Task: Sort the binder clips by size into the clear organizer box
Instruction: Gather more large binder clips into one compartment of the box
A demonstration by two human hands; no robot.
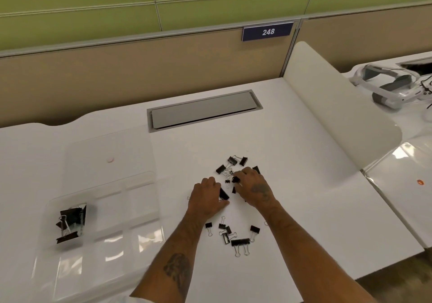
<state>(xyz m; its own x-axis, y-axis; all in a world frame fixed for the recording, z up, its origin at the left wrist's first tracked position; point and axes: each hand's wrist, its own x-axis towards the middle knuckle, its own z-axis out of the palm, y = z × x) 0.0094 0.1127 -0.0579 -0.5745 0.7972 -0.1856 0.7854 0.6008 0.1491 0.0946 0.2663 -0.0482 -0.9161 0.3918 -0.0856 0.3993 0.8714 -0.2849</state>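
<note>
Head cam: 1 clear organizer box (105, 256) sat at the table's (292, 209) left edge, lid folded open toward the far edge. It held roughly 4 big stowed clips (71, 221) in one left-column compartment. They overlapped, so the count was unsure.

Near group (240, 242): 6 loose clips of mixed sizes lay between the forearms, toward the near edge. Far group (231, 161): 5 clips lay just beyond the fingers, with more hidden under the hands.

Right grip (253, 188) had its fingers curled, pinching a small clip (236, 179). Left grip (208, 197) was palm down, with a large clip (224, 194) touching it at the thumb side. I couldn't tell whether it was clamped or just resting. The two grips were close together, right of the box.

The table was white, with 1 grey cable hatch (203, 112) near the far edge. Beyond it were a beige partition, a "248" plate (268, 31) and green wall panels.
</note>
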